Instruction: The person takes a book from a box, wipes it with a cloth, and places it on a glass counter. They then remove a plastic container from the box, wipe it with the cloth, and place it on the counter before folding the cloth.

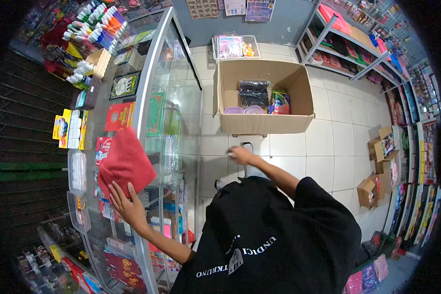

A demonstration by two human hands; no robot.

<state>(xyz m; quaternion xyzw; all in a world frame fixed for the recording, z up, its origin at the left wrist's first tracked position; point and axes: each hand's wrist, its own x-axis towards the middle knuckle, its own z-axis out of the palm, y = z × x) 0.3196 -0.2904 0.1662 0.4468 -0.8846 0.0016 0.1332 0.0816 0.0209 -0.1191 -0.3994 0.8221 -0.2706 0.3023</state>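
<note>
A red cloth (pixel 128 159) lies partly folded on the glass top of a display case (pixel 147 88). My left hand (pixel 127 203) rests on the cloth's near edge, fingers stretched out and apart, pressing from above. Under and around the cloth are flat printed packs and a red book (pixel 119 116). My right hand (pixel 241 155) hangs over the tiled floor in front of me, apart from the case. It is blurred, so its fingers and anything in them cannot be made out.
A large open cardboard box (pixel 264 123) holds black packages and purple containers. Capped bottles (pixel 100 24) crowd the case's far end; plastic boxes (pixel 77 171) line its left edge. Shelves (pixel 350 44) and small cartons (pixel 367 192) stand on the right.
</note>
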